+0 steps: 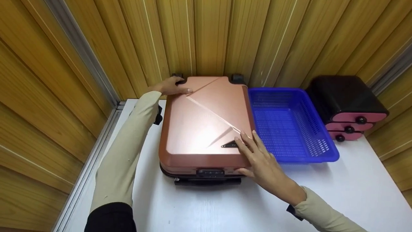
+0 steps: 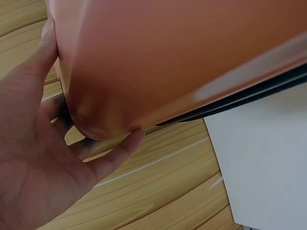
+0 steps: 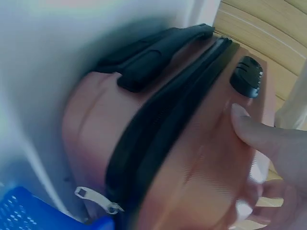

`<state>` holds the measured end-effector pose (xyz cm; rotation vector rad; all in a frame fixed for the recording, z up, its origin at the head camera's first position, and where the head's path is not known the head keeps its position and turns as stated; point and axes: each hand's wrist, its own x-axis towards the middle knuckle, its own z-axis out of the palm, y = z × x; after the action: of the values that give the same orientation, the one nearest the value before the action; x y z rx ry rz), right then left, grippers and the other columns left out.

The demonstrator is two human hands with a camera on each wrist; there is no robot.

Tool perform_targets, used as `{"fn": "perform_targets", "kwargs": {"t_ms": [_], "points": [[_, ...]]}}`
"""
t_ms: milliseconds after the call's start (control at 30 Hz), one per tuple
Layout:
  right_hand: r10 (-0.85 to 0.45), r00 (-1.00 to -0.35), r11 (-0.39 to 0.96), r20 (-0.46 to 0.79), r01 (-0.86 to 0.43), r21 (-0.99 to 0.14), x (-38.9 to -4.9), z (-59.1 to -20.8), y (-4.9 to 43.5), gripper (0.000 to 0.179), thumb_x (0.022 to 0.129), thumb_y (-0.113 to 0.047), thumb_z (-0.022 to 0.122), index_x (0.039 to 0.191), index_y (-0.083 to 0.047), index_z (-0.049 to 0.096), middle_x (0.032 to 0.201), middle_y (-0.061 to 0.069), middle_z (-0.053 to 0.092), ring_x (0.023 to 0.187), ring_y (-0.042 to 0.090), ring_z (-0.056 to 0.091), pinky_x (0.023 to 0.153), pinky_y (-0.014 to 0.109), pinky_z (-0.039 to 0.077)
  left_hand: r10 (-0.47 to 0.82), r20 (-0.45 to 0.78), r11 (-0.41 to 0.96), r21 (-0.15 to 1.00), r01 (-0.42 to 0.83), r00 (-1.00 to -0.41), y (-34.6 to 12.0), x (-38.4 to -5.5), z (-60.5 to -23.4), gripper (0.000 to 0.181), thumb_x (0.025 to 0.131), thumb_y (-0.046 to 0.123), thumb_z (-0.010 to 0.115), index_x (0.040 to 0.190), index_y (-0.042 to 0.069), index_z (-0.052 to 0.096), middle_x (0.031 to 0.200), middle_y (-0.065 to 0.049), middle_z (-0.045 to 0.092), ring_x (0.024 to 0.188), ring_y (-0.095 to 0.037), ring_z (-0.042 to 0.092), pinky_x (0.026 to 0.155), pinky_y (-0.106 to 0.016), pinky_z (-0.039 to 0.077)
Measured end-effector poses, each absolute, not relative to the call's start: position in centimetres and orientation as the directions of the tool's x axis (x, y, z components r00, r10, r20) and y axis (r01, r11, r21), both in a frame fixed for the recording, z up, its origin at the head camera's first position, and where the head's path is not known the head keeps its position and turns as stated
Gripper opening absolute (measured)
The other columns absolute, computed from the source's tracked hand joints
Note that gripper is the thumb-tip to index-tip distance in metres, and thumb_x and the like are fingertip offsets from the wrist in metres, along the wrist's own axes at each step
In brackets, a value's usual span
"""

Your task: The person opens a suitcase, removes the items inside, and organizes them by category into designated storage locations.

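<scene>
A rose-gold hard-shell suitcase [image 1: 206, 119] lies flat on the white table, its wheels toward the wall and its lid closed. At its far left corner my left hand [image 1: 172, 86] grips the shell, thumb on top and fingers around the side; the left wrist view shows this hand [image 2: 43, 158] at the rounded corner. My right hand [image 1: 260, 161] rests on the near right corner, fingers spread over the lid by the dark badge [image 1: 229, 145], thumb against the front. The right wrist view shows the combination lock [image 3: 247, 76], black handle [image 3: 144, 67] and a zipper pull [image 3: 96, 199].
A blue plastic basket [image 1: 322, 158] stands right beside the suitcase. Farther right is a black drawer box [image 1: 351, 93] with pink fronts and round knobs. Wood-patterned walls [image 1: 209, 38] close off the back and sides of the white table [image 1: 199, 209].
</scene>
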<state>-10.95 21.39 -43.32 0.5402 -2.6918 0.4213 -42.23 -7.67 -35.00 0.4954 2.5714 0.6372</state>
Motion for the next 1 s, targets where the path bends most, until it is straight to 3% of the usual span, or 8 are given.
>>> {"fn": "perform_targets", "kwargs": {"t_ms": [200, 400, 500, 600, 700, 733, 833, 1000], "points": [[-0.294, -0.841, 0.909, 0.454, -0.392, -0.139, -9.4, -43.7, 20.5, 0.101, 0.066, -0.021, 0.099, 0.152, 0.0, 0.049, 0.155, 0.022, 0.049, 0.142, 0.058, 0.041, 0.062, 0.053, 0.061, 0.446, -0.286, 0.818, 0.515, 0.256, -0.848, -8.3, -40.2, -35.1, 0.09, 0.102, 0.056, 0.061, 0.166, 0.004, 0.025, 0.172, -0.023, 0.021, 0.158, -0.041, 0.021, 0.126, -0.055, 0.025], [-0.269, -0.871, 0.912, 0.411, -0.368, -0.182, -9.3, -43.7, 20.3, 0.1, 0.066, -0.016, 0.097, 0.154, -0.007, 0.05, 0.159, 0.014, 0.049, 0.144, 0.051, 0.043, 0.06, 0.051, 0.061, 0.381, -0.249, 0.836, 0.504, 0.217, -0.89, -11.4, -36.9, -36.0, 0.092, 0.1, 0.059, 0.063, 0.164, 0.002, 0.029, 0.168, -0.027, 0.028, 0.155, -0.045, 0.028, 0.123, -0.06, 0.029], [-0.259, -0.893, 0.902, 0.369, -0.36, -0.238, -9.7, -43.6, 20.1, 0.098, 0.068, -0.014, 0.094, 0.156, -0.012, 0.05, 0.161, 0.008, 0.047, 0.146, 0.048, 0.043, 0.066, 0.056, 0.06, 0.339, -0.204, 0.862, 0.457, 0.217, -0.919, -13.7, -34.7, -36.3, 0.091, 0.1, 0.058, 0.064, 0.161, -0.002, 0.035, 0.161, -0.031, 0.038, 0.148, -0.047, 0.04, 0.119, -0.061, 0.035], [-0.255, -0.912, 0.884, 0.321, -0.355, -0.305, -10.5, -43.3, 20.1, 0.093, 0.071, -0.012, 0.09, 0.155, -0.016, 0.052, 0.162, 0.005, 0.048, 0.146, 0.046, 0.043, 0.074, 0.066, 0.058, 0.306, -0.174, 0.887, 0.41, 0.214, -0.936, -16.4, -32.0, -36.2, 0.075, 0.1, 0.056, 0.066, 0.137, -0.008, 0.058, 0.123, -0.031, 0.062, 0.111, -0.041, 0.063, 0.095, -0.052, 0.054], [-0.291, -0.908, 0.867, 0.303, -0.384, -0.318, -11.9, -42.9, 20.4, 0.086, 0.074, -0.007, 0.086, 0.153, -0.017, 0.055, 0.16, 0.007, 0.05, 0.144, 0.046, 0.047, 0.079, 0.067, 0.058, 0.294, -0.146, 0.912, 0.34, 0.231, -0.945, -19.0, -28.9, -35.7, 0.058, 0.099, 0.056, 0.067, 0.09, -0.001, 0.058, 0.08, -0.013, 0.052, 0.075, -0.027, 0.053, 0.066, -0.041, 0.045], [-0.319, -0.898, 0.86, 0.305, -0.409, -0.305, -12.6, -42.8, 20.6, 0.084, 0.075, -0.004, 0.086, 0.153, -0.016, 0.056, 0.159, 0.008, 0.051, 0.142, 0.047, 0.048, 0.078, 0.064, 0.059, 0.288, -0.138, 0.921, 0.312, 0.234, -0.948, -19.8, -27.8, -35.5, 0.058, 0.099, 0.056, 0.066, 0.081, 0.004, 0.05, 0.074, -0.007, 0.044, 0.069, -0.023, 0.048, 0.062, -0.038, 0.039], [-0.44, -0.841, 0.821, 0.315, -0.519, -0.238, -15.6, -42.0, 21.5, 0.083, 0.076, 0.002, 0.086, 0.152, -0.012, 0.056, 0.158, 0.013, 0.051, 0.136, 0.049, 0.052, 0.076, 0.056, 0.061, 0.278, -0.09, 0.939, 0.235, 0.251, -0.956, -21.6, -24.6, -35.1, 0.061, 0.099, 0.059, 0.064, 0.067, 0.012, 0.041, 0.066, -0.002, 0.039, 0.062, -0.02, 0.045, 0.058, -0.036, 0.035], [-0.591, -0.747, 0.761, 0.304, -0.642, -0.099, -21.8, -40.0, 23.9, 0.087, 0.076, -0.002, 0.088, 0.154, -0.016, 0.054, 0.159, 0.011, 0.05, 0.134, 0.043, 0.056, 0.076, 0.055, 0.06, 0.238, 0.082, 0.949, 0.191, 0.25, -0.968, -21.2, -20.2, -36.0, 0.063, 0.1, 0.056, 0.064, 0.061, 0.011, 0.045, 0.058, -0.007, 0.046, 0.056, -0.025, 0.05, 0.052, -0.042, 0.04]]}}
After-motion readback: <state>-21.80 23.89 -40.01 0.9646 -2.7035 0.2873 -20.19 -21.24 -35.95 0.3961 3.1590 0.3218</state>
